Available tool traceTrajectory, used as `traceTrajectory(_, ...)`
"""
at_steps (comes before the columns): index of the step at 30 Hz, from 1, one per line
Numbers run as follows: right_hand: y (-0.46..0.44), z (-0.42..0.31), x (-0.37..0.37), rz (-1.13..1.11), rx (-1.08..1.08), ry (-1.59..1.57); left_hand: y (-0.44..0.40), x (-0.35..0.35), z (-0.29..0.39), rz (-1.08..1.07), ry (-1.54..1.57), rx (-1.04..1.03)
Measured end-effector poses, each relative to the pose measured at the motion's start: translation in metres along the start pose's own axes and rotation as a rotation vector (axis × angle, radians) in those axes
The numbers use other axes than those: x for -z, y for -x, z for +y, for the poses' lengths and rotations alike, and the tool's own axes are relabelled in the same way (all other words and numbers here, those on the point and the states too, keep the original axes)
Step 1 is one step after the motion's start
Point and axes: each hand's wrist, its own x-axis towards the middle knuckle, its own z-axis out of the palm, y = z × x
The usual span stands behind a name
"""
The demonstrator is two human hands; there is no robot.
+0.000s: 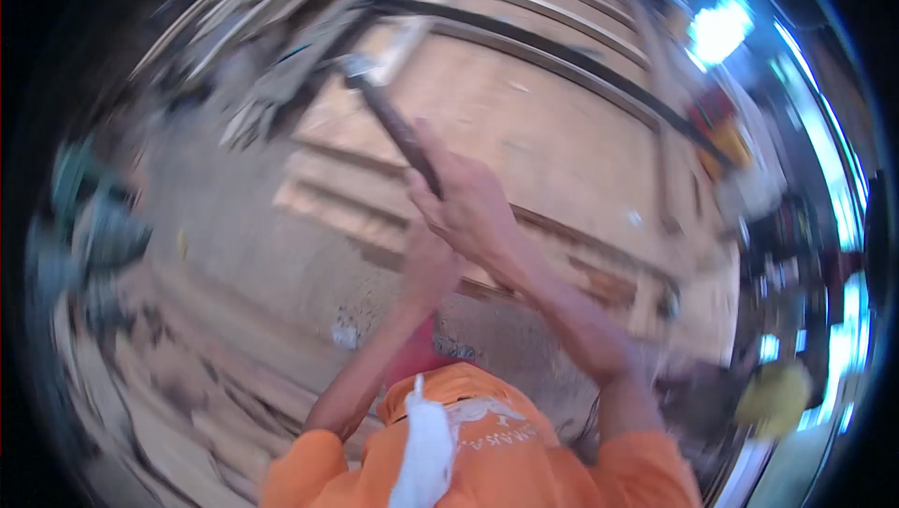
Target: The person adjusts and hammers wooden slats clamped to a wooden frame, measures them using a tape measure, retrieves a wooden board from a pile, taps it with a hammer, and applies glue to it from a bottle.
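My right hand (468, 204) is wrapped round the dark handle of a hammer (398, 133), whose metal head points up and to the left, over the edge of a wooden panel. Just below and left of it is my left hand (433, 260), partly behind the right wrist; its fingers are hidden and blurred. Both hands are over the near edge of a stack of light wooden panels (534, 133). A long dark bar (543, 54) lies across the panels beyond the hands.
Long wooden strips (243, 16) are piled at the upper left. More planks (206, 405) lie on the floor at the lower left. A yellow rounded object (775, 399) is at the lower right. Red and yellow items (721, 129) stand at the right, near bright lights.
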Motion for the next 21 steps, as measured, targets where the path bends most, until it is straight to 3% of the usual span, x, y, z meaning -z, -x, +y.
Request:
traceTrajectory(1,0.001,0.016,0.026,-0.047,0.093,0.092,-0.002,0.008,0.009,-0.008,-0.007,-0.026)
traceTrajectory(3,0.009,0.055,0.067,-0.064,0.045,0.254,-0.002,0.016,0.029,-0.023,-0.008,-0.095)
traceTrajectory(5,0.012,0.097,0.092,-0.172,0.041,0.459,0.001,0.022,0.042,0.119,-0.086,-0.121)
traceTrajectory(8,0.017,0.185,0.105,-0.166,0.111,0.601,-0.004,0.002,0.049,0.021,0.139,-0.117)
traceTrajectory(12,0.038,0.209,0.13,-0.039,0.104,0.759,-0.029,-0.012,0.075,-0.061,0.175,-0.166)
traceTrajectory(14,0.071,0.17,0.174,0.534,0.139,0.254,-0.035,-0.007,0.072,-0.117,0.148,-0.2)
traceTrajectory(15,0.103,0.185,0.193,0.698,-0.003,0.07,-0.038,-0.002,0.068,-0.178,0.103,-0.208)
traceTrajectory(16,0.141,0.231,0.214,0.938,0.009,0.06,-0.04,0.002,0.063,-0.236,0.055,-0.212)
traceTrajectory(17,0.203,0.303,0.24,1.094,-0.617,0.164,-0.041,0.004,0.053,-0.277,0.047,-0.222)
traceTrajectory(18,0.222,0.256,0.277,1.329,-0.427,-0.004,-0.044,0.005,0.05,-0.278,0.044,-0.224)
traceTrajectory(19,0.266,0.291,0.305,1.458,-0.625,0.074,-0.045,0.009,0.047,-0.313,0.022,-0.24)
traceTrajectory(20,0.319,0.344,0.331,1.388,-0.882,0.367,-0.048,0.012,0.046,-0.343,-0.003,-0.26)
traceTrajectory(21,0.345,0.351,0.342,1.249,-0.899,0.352,-0.051,0.013,0.047,-0.333,-0.011,-0.268)
